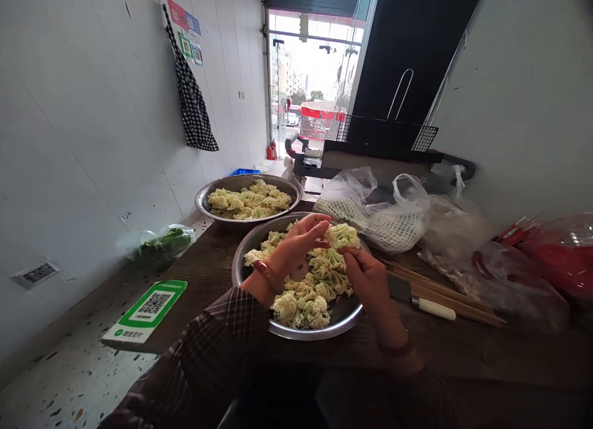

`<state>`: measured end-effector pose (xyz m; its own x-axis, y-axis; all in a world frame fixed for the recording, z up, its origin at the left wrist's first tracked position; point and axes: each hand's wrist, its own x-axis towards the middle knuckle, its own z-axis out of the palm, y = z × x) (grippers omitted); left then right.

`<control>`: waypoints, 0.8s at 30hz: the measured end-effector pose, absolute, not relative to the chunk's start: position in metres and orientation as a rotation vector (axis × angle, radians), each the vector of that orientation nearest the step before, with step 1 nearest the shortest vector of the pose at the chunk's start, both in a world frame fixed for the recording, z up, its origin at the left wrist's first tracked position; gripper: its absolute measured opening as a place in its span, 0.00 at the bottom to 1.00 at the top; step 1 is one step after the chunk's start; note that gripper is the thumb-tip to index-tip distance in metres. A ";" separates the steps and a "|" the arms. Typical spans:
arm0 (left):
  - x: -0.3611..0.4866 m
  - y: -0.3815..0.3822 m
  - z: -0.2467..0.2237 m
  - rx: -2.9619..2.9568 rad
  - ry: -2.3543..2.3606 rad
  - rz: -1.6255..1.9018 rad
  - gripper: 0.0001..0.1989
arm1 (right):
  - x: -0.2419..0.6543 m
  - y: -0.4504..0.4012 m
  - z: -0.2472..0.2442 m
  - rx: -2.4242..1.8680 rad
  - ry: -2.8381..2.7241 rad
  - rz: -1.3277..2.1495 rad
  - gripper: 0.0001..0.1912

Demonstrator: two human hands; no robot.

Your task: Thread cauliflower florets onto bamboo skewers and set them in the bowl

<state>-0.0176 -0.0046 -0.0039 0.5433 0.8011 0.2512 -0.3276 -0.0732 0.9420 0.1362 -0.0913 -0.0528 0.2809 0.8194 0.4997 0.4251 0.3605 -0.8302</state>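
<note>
A pale cauliflower floret [343, 236] is held up over the nearer steel bowl [303, 334], with the fingers of my left hand [303, 237] closed on its left side. Below and to the right of that floret, my right hand [368, 273] is closed in a pinch, its fingertips against the floret's lower edge. Whatever sits in that pinch is too small or hidden to make out. Cut cauliflower [301, 308] lies around the inside of the bowl, some of it hidden behind my hands.
Behind on the left stands a second steel bowl [204, 208] of cauliflower. To the right lie a knife [433, 306] and thin wooden skewers [467, 302]. Plastic bags [398, 216] line the table's back. A green QR-code card [151, 308] rests at the left edge.
</note>
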 end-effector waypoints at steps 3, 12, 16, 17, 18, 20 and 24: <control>-0.016 -0.003 -0.007 1.374 0.491 0.931 0.21 | 0.134 -0.092 -0.051 -1.281 -1.342 0.379 0.16; -0.017 0.000 -0.010 1.298 0.598 1.057 0.17 | 0.134 -0.090 -0.055 -1.320 -1.416 0.515 0.19; -0.015 -0.002 -0.009 1.284 0.597 1.046 0.18 | 0.134 -0.091 -0.052 -1.319 -1.427 0.417 0.17; -0.015 -0.002 -0.009 1.282 0.599 1.050 0.18 | 0.134 -0.091 -0.052 -1.317 -1.430 0.397 0.16; -0.014 -0.002 -0.009 1.282 0.599 1.047 0.18 | 0.134 -0.091 -0.051 -1.313 -1.428 0.384 0.15; -0.013 -0.002 -0.010 1.295 0.589 1.027 0.18 | 0.134 -0.091 -0.051 -1.300 -1.416 0.371 0.15; -0.010 -0.004 -0.011 1.335 0.573 0.998 0.18 | 0.135 -0.091 -0.052 -1.286 -1.385 0.333 0.14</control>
<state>-0.0101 -0.0036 -0.0112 0.4925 0.8491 0.1911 -0.2626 -0.0643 0.9628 0.1348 -0.0907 -0.0516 0.2612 0.8117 0.5224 0.4857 0.3572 -0.7978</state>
